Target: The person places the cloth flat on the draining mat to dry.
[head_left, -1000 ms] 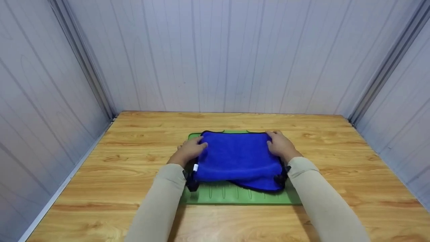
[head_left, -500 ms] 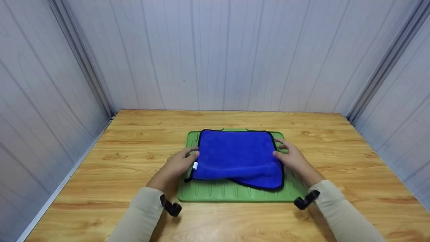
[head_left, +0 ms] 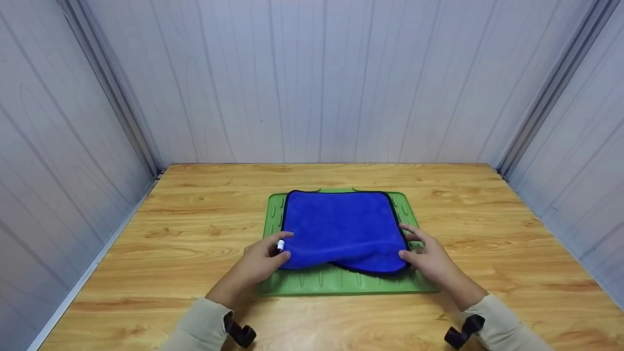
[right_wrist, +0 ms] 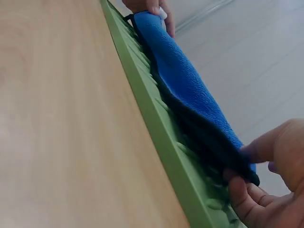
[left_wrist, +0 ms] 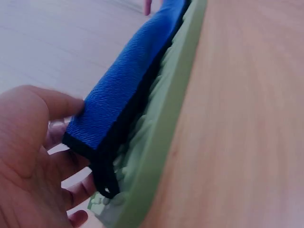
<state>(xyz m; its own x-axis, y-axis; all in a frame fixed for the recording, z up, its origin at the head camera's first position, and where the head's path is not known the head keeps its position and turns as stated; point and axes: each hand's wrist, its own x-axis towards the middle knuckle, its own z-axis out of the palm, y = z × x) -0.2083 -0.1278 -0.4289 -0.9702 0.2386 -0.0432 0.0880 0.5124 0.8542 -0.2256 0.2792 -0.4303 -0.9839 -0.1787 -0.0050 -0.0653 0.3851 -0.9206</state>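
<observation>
A blue towel (head_left: 341, 219) with black edging lies folded on a green ribbed mat (head_left: 312, 282). My left hand (head_left: 263, 258) holds its near left corner, beside a small white tag (head_left: 281, 245). In the left wrist view, the thumb lies on the towel (left_wrist: 118, 90), with other fingers partly behind its end; a black hanging loop (left_wrist: 105, 183) dangles there. The right hand (head_left: 431, 261) pinches the towel's right edge close to the near corner. Fingers (right_wrist: 242, 197) lie above and below that edge in the right wrist view.
The mat rests on a wood-grain table (head_left: 195, 224). Pale panelled walls (head_left: 302, 83) rise behind the table and along both sides. Each sleeve cuff carries a black clip-like mount (head_left: 240, 334).
Both hands have slid from the towel's far part toward its near corners, letting go of the sides on the way and taking hold again. The towel stays nearly in place.
</observation>
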